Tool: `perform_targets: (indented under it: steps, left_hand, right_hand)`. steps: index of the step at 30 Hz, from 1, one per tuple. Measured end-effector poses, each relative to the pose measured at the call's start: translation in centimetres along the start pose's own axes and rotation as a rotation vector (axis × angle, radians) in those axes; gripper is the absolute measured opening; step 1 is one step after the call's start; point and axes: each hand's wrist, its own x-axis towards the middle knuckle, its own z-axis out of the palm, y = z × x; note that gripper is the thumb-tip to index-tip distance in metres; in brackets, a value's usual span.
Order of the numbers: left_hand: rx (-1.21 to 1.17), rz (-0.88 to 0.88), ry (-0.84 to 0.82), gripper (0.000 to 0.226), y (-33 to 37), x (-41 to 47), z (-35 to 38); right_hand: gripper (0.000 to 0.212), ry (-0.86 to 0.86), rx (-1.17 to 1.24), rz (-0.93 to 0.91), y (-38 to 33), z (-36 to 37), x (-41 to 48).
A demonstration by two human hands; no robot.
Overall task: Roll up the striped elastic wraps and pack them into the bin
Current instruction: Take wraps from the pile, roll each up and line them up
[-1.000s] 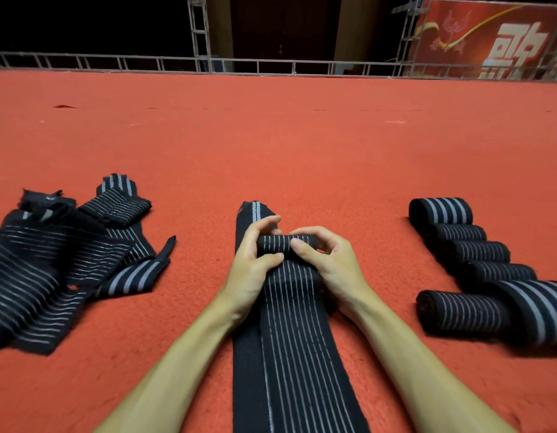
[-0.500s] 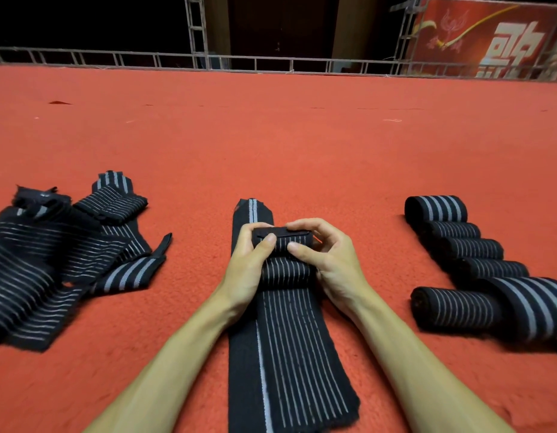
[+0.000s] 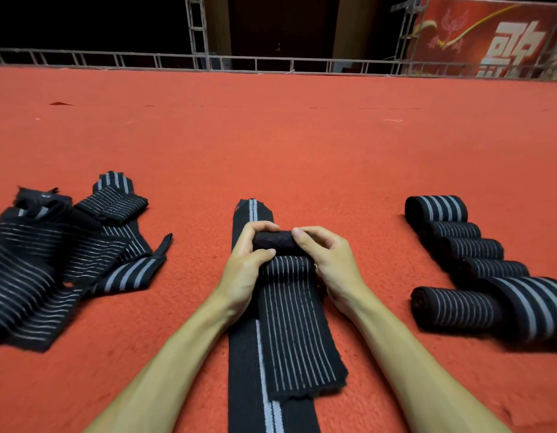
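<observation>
Striped elastic wrap (image 3: 289,323) lies flat on the red carpet (image 3: 271,145) straight in front of me. It rests on top of a second wrap (image 3: 242,354), and its far end is coiled into a small roll (image 3: 275,242). My left hand (image 3: 242,270) and right hand (image 3: 330,267) grip that roll from either side, with my fingers (image 3: 258,228) curled round it and pinching it tight.

The fabric looks soft, light and springy, so I judge the coil will loosen the moment the pressure drops. The best place to hold it is at the coil's two ends, where I can keep the edges square as it turns toward me. The knit looks grippy rather than slick, so the second wrap beneath may drag along with it.

A row of finished rolls (image 3: 458,245) sits well off to my right, and a heap of loose wraps (image 3: 52,260) lies to my left. No bin is in view.
</observation>
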Motion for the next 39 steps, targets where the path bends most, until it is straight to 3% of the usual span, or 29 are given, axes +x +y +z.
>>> perform_targets:
  steps: [5,9,13,21,27,30,34,39]
  left_hand:
    - [-0.031,-0.073,0.011,0.018,0.0,0.0,0.5]
    - [0.059,-0.095,0.054,0.029,-0.2,0.2,0.6]
    - [0.061,-0.128,0.094,0.024,-0.1,0.3,0.6]
    - [-0.042,-0.017,0.04,0.032,0.3,0.1,0.3]
    - [-0.087,0.0,0.024,0.036,0.7,-0.2,0.3]
    - [-0.132,-0.034,0.008,0.04,1.1,-0.3,0.4]
    - [-0.201,-0.123,-0.004,0.028,1.1,-0.3,0.8]
    - [-0.016,-0.139,0.066,0.035,0.8,-0.3,1.1]
  right_hand:
    - [0.015,-0.022,0.056,-0.023,0.2,-0.2,0.0]
    - [0.02,-0.066,0.12,-0.055,0.2,-0.4,0.0]
    - [0.025,-0.118,0.202,-0.087,0.2,-0.5,-0.1]
    - [0.03,-0.133,0.249,-0.05,0.3,-0.6,0.2]
    - [0.018,0.014,-0.095,-0.052,0.5,-0.1,0.1]
    - [0.012,0.047,-0.064,-0.086,0.1,-0.2,0.1]
    - [0.02,0.008,0.008,-0.122,0.0,-0.5,-0.1]
    - [0.025,-0.079,0.096,-0.118,-0.3,-0.6,-0.4]
